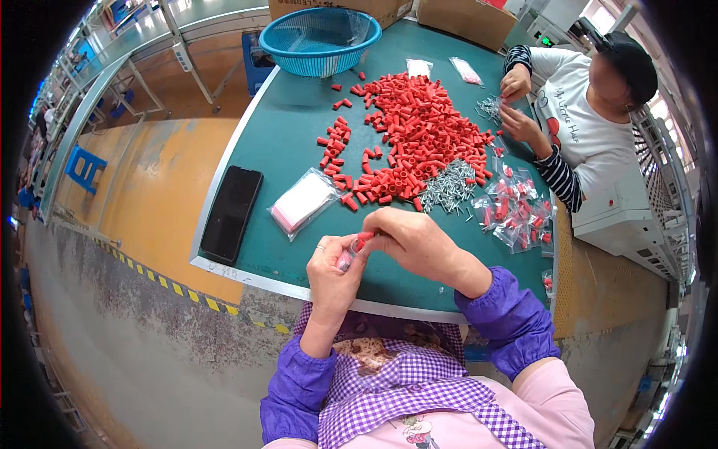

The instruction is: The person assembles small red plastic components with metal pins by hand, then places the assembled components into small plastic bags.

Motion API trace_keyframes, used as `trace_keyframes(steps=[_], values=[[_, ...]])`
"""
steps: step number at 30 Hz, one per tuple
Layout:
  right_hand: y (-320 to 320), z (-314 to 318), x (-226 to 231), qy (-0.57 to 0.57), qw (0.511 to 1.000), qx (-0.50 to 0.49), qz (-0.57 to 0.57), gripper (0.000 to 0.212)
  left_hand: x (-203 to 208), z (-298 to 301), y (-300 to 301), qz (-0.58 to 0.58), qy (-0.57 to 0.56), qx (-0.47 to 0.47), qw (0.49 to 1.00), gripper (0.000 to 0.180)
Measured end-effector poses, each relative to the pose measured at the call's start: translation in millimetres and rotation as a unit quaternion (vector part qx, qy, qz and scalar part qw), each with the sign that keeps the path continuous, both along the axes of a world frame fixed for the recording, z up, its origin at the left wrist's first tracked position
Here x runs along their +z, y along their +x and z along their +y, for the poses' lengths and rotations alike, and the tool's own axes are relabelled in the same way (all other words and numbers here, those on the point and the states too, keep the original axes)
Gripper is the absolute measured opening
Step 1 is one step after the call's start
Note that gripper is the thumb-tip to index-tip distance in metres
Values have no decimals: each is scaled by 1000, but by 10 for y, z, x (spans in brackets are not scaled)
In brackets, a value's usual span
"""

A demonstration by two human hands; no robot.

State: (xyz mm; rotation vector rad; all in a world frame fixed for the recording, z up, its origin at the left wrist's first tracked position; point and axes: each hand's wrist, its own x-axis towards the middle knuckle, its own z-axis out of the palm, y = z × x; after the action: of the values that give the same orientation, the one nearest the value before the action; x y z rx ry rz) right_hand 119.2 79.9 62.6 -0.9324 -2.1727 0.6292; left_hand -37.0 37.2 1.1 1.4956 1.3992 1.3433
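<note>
Near the table's front edge, my left hand (329, 273) grips a small clear plastic bag (345, 260) with something red inside. My right hand (419, 241) is closed at the bag's mouth, thumb and fingers pinched together. Red shows at those fingertips, but I cannot tell what it is. Just beyond my hands lies a big heap of short red plastic tubes (419, 112). A pile of silver screws (450, 187) borders it on the near right. Filled small bags (517, 213) of red pieces are heaped further right. Left of the heap rests a packet of flat bags (305, 200).
A black phone (232, 213) lies along the left table edge. At the far end stand a blue plastic basket (318, 58) and cardboard boxes (464, 21). Across the right side a co-worker (591, 112) handles small pieces over another screw pile (489, 109).
</note>
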Motion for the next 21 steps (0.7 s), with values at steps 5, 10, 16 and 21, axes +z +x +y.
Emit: trace_keyframes(steps=[5, 10, 16, 21], values=[[9, 75, -66, -55, 996, 63, -13, 18, 3, 8, 30, -9, 30, -17, 999, 19], [-65, -4, -118, -279, 959, -23, 51, 18, 22, 0, 51, -19, 24, -23, 999, 21], [31, -52, -170, -178, 954, -99, 221, 15, 64, -36, 63, -97, -15, -63, 993, 26], [278, -61, -301, -365, 885, -92, 274, 16, 124, -63, 119, -265, -102, -93, 954, 19]])
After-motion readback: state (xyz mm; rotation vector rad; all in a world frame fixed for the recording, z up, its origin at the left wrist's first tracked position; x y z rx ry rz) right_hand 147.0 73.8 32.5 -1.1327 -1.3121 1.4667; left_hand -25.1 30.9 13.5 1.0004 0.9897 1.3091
